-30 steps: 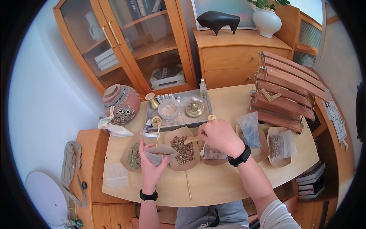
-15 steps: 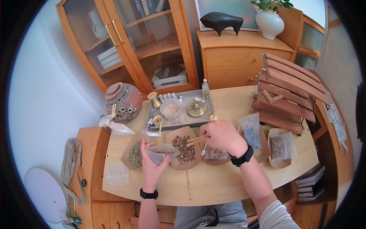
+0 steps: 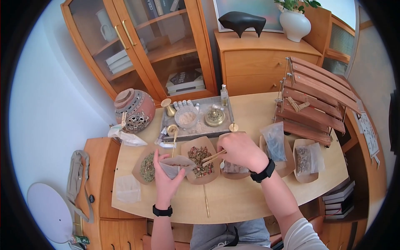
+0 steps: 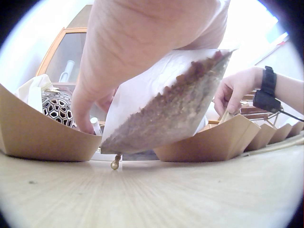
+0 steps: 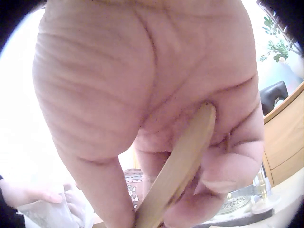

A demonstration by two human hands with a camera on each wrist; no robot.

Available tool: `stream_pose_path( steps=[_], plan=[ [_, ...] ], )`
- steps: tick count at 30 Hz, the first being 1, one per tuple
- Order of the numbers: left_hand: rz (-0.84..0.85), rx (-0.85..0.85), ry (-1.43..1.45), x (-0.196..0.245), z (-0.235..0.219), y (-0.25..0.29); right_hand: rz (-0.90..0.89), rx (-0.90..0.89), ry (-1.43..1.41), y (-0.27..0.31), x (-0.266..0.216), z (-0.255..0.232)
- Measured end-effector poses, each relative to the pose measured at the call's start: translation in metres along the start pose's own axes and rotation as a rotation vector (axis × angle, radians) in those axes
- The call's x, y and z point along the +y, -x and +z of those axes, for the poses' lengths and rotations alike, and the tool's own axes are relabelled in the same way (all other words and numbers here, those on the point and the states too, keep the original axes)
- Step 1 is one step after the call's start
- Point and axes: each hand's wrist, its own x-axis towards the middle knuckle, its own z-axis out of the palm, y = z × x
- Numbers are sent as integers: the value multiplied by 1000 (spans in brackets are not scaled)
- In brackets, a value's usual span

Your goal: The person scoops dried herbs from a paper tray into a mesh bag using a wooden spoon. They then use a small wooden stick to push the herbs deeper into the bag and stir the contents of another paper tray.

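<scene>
My left hand point(image 3: 167, 183) holds a small translucent sachet point(image 3: 177, 167) with its mouth up, fingers on one side and thumb on the other. In the left wrist view, dried reddish and brown bits fill the lower part of the sachet point(image 4: 166, 111). My right hand point(image 3: 246, 153) grips wooden tongs point(image 3: 216, 156), whose slightly parted tips reach into dried petals point(image 3: 198, 157) in a brown paper tray point(image 3: 204, 181). In the right wrist view, the tongs point(image 5: 183, 164) run from the palm down between thumb and fingers.
Left of the sachet lies a paper tray of green herbs point(image 3: 146, 168), and a flat empty bag point(image 3: 128, 190). More trays with bagged contents point(image 3: 307, 160) stand to the right. Behind are a grey tray point(image 3: 200, 134), a clay pot point(image 3: 135, 110) and a wooden slatted rack point(image 3: 312, 100).
The tongs' tips have parted and moved lower into the petals, with my right hand shifting slightly. My left hand and the sachet have stayed nearly still.
</scene>
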Motion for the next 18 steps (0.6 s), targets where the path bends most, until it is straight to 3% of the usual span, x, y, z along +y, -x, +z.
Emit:
stream_pose_path(
  steps=[5,18],
  plan=[
    [-2,-2,15,2,0,0,108,-65,-29,5,-1,-19],
    [12,-3,-2,1,0,0,19,-29,61,2,1,-3]
  ],
)
